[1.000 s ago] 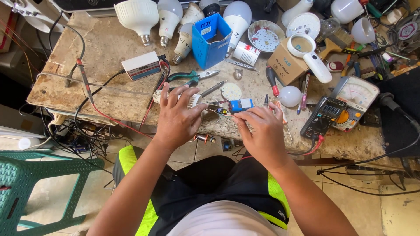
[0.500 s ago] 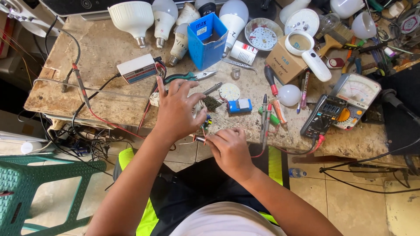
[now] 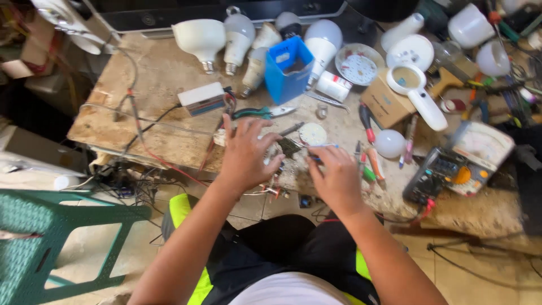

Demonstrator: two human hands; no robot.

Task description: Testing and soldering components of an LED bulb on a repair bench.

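My left hand (image 3: 245, 153) lies on the worktop with fingers spread, over a white lamp part. Its fingertips and thumb hold a small dark circuit board (image 3: 289, 148). Just to the right, my right hand (image 3: 337, 179) grips a thin blue-handled tool (image 3: 320, 148), whose tip points at the board. A round white LED disc (image 3: 312, 134) lies right behind the board. Green-handled pliers (image 3: 257, 113) rest beyond my left hand.
Several white bulbs (image 3: 240, 39) and a blue box (image 3: 288, 70) stand at the back of the rough stone worktop (image 3: 164, 101). A cardboard box (image 3: 384, 106), white magnifier (image 3: 420, 96), black multimeter (image 3: 443, 175) and pens crowd the right. Wires hang off the front edge; a green stool (image 3: 45, 237) stands left.
My right hand has come up from the front edge of the worktop and now holds the tool beside the board. My left hand stays over the lamp part.
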